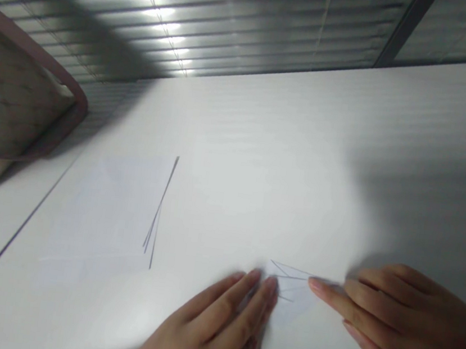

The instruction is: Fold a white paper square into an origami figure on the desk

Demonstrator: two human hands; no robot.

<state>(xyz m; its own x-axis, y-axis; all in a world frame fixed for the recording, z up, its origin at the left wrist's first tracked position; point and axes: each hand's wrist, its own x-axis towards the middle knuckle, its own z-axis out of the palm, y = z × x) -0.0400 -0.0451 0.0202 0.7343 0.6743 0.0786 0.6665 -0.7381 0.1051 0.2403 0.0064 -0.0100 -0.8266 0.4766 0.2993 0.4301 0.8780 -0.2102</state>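
Small creased paper [287, 289] on the white table [262, 144], between the left hand [215, 319], flat and pressing it, and the right hand [402, 320], narrow, fingertips at its edge. Nearby, a pencil-lined sheet [109, 210]; far left, a pink-rimmed object [9, 90]; beyond, blinds [108, 17].

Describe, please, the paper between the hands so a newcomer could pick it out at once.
On the white table, the left hand and right hand nearly meet. Between them lies a thin-lined paper, smaller than the pale sheet beyond.
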